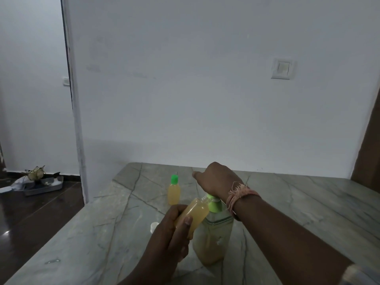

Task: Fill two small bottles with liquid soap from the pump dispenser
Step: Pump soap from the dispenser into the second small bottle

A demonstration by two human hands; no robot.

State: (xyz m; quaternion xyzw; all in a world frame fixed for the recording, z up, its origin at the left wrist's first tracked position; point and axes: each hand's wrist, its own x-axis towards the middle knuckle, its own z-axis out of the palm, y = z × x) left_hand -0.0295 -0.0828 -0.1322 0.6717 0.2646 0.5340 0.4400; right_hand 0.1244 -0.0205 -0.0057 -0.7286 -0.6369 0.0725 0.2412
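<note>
Amber soap bottle (193,215) gripped in my left hand (170,233), neck tilted up-right, mouth touching pump dispenser (213,233) spout; right hand (218,179) atop pump, grip unclear.

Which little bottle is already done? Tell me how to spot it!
Look at the grey marble countertop below the white wall. Behind the big clear pump dispenser, toward the wall, a small yellow bottle with a green cap stands alone and upright. The other small uncapped bottle is tilted in the left hand.
</note>
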